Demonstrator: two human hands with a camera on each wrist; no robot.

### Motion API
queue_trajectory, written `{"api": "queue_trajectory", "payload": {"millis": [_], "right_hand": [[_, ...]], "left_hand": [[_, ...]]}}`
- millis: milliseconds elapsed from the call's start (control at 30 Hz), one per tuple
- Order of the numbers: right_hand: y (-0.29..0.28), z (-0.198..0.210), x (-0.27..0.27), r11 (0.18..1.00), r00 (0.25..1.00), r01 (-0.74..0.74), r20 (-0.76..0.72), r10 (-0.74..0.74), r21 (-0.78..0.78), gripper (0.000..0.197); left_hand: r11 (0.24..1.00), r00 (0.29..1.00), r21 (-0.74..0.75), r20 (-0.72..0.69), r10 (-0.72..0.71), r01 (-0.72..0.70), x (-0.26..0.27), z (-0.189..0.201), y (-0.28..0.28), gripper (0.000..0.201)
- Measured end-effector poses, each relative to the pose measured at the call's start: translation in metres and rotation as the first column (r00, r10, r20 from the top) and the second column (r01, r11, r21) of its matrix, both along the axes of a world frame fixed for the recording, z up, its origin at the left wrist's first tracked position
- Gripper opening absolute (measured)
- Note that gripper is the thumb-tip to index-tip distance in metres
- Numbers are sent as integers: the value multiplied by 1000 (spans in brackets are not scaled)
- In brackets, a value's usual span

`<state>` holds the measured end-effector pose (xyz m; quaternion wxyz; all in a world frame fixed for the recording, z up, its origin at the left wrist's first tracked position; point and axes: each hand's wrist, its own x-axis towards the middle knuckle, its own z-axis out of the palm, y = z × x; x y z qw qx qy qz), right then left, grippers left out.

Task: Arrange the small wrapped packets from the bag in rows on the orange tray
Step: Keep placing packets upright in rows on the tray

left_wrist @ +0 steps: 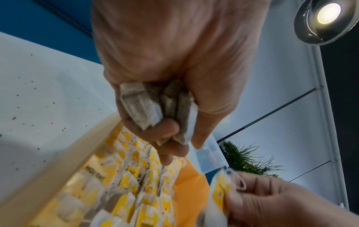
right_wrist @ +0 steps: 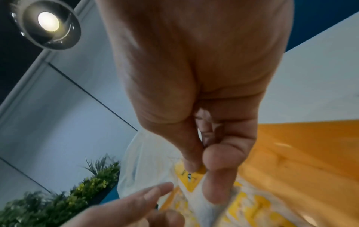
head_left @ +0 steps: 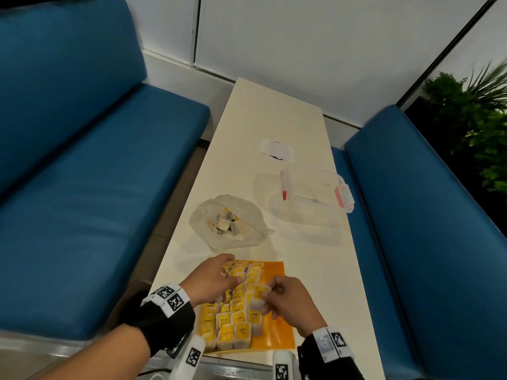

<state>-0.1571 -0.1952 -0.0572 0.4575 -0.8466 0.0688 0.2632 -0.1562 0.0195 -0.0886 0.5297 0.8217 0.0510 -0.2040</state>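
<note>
The orange tray [head_left: 277, 333] lies at the table's near end with several yellow-and-white wrapped packets [head_left: 233, 322] in rows on its left part. My left hand [head_left: 216, 278] hovers over the far rows and grips a bunch of packets [left_wrist: 155, 106] in its curled fingers. My right hand [head_left: 285, 297] pinches one packet [head_left: 259, 297] between thumb and fingers above the tray's middle; the same packet [right_wrist: 191, 176] shows in the right wrist view. The clear plastic bag [head_left: 229, 222] with more packets inside lies just beyond the tray.
A clear lidded plastic box [head_left: 310, 196] with pink clips stands right of the bag, and a white wrapper [head_left: 277, 149] lies farther back. Blue benches [head_left: 96, 187] flank the narrow white table [head_left: 274, 111]. The tray's right part [head_left: 274, 270] shows bare orange.
</note>
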Motion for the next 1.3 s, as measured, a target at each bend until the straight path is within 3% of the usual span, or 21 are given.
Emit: {"api": "queue_trajectory", "payload": {"millis": [133,333,700,1300], "right_hand": [[-5,-15,-18,964,991,-111,-105,88,-241,11],[-5,-39,-28,865,979,-198,-127,157,-461,24],[4,-63,-23,889,967,-203,-228,116,-410,22],[10,-58,-26,925,982,-79,-189,8,-371,20]], "left_hand": [[999,999,40,-41,-16,17,0,-12,2,82],[998,998,53,-59,-18,22,1,-10,0,86],[999,995,34,-89,-36,39,1,-9,2,88],[1000,992,6,-123,-24,25,3,-13,4,83]]}}
